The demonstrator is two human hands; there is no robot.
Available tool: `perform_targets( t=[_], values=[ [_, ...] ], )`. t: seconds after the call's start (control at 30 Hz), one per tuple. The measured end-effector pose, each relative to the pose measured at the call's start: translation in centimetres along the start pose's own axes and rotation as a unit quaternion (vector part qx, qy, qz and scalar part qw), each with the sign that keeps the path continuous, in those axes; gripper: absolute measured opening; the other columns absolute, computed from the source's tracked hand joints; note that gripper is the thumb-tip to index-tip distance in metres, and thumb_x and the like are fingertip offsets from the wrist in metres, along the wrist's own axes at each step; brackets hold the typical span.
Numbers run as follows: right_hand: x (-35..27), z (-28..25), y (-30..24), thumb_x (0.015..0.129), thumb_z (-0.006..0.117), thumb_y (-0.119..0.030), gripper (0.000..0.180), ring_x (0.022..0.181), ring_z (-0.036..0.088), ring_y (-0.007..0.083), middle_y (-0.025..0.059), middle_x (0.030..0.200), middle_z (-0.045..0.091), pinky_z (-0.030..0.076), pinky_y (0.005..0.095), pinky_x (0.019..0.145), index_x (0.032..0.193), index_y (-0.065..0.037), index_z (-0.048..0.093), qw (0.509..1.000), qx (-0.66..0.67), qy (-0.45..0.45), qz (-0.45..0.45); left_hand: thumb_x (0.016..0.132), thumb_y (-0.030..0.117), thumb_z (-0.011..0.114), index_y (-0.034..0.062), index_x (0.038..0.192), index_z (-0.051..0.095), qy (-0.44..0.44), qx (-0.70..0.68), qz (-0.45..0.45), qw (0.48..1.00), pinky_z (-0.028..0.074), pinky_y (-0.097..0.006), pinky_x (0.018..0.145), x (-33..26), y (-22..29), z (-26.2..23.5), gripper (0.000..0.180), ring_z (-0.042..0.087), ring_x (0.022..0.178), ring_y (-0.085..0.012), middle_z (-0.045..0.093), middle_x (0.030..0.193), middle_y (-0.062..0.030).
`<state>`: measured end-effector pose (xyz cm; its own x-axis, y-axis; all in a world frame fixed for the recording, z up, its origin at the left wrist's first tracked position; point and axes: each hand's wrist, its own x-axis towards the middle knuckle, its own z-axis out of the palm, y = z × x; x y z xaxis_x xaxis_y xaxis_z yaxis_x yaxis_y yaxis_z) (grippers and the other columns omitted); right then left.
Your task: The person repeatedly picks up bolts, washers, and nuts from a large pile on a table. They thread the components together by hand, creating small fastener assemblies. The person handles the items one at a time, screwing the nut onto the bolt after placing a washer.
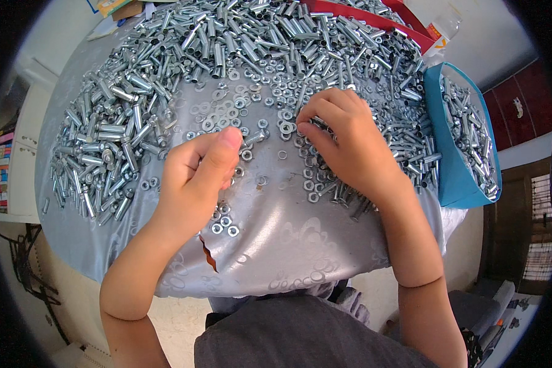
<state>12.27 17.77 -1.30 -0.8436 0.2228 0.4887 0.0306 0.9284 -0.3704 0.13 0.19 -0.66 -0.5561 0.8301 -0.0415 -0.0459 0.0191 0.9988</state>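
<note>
Over the silver cloth [276, 245], left hand [196, 178] pinches a bolt [253, 138] pointing up-right; right hand [343, 141] curls over washers [286, 127].

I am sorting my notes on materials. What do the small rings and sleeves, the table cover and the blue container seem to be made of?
Rings and sleeves: apparently zinc-plated steel, bright silvery shine.
Table cover: probably plastic sheet, glossy grey with embossed pattern and one tear.
Blue container: probably plastic, smooth matte wall.

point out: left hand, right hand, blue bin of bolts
left hand [196, 175], head view, on the back of the hand.
right hand [349, 144], head view, on the back of the hand.
blue bin [451, 172], head view, on its bare blue side wall.
</note>
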Motion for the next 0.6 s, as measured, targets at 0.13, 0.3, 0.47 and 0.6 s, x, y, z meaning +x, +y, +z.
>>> perform_targets(
  t=[0.13, 0.3, 0.47, 0.6],
  values=[
    [-0.2, -0.37, 0.1, 0.072, 0.062, -0.013, 0.01, 0.084, 0.05, 0.0242, 0.0044, 0.085, 0.054, 0.038, 0.0348, 0.076, 0.081, -0.01, 0.063, 0.999, -0.035, -0.014, 0.003, 0.09, 0.035, 0.044, 0.0082, 0.059, 0.037, 0.009, 0.013, -0.009, 1.0, 0.032, -0.024, 0.049, -0.05, -0.04, 0.03, 0.042, 0.035, 0.05, -0.0079, 0.035, 0.052, 0.0021],
    [-0.4, -0.55, 0.37, 0.07, 0.064, -0.016, 0.011, 0.084, 0.05, 0.022, 0.0027, 0.084, 0.053, 0.039, 0.0341, 0.075, 0.08, -0.014, 0.067, 0.997, -0.07, -0.043, 0.012, 0.09, 0.034, 0.044, 0.0078, 0.058, 0.038, 0.009, 0.029, -0.004, 1.0, 0.033, -0.024, 0.05, -0.11, -0.2, -0.05, 0.042, 0.035, 0.05, -0.0079, 0.035, 0.052, 0.0022],
    [0.02, -0.87, 0.16, 0.069, 0.066, -0.014, 0.014, 0.083, 0.049, 0.0211, 0.0035, 0.085, 0.053, 0.038, 0.0332, 0.077, 0.082, -0.01, 0.066, 0.996, -0.06, -0.059, 0.014, 0.089, 0.035, 0.048, 0.0075, 0.063, 0.046, -0.011, 0.009, -0.002, 1.0, 0.028, -0.019, 0.047, -0.17, -0.41, -0.2, 0.038, 0.033, 0.052, -0.0027, 0.038, 0.056, 0.0058],
    [0.13, -0.76, -0.03, 0.071, 0.063, -0.011, 0.013, 0.084, 0.05, 0.0225, 0.0042, 0.086, 0.054, 0.038, 0.0331, 0.077, 0.084, -0.009, 0.064, 0.997, -0.036, -0.062, 0.012, 0.088, 0.034, 0.05, 0.0075, 0.064, 0.05, -0.019, -0.003, 0.002, 1.0, 0.025, -0.018, 0.045, -0.35, -0.35, -0.27, 0.036, 0.032, 0.052, 0.0002, 0.038, 0.057, 0.0082]
  ],
)
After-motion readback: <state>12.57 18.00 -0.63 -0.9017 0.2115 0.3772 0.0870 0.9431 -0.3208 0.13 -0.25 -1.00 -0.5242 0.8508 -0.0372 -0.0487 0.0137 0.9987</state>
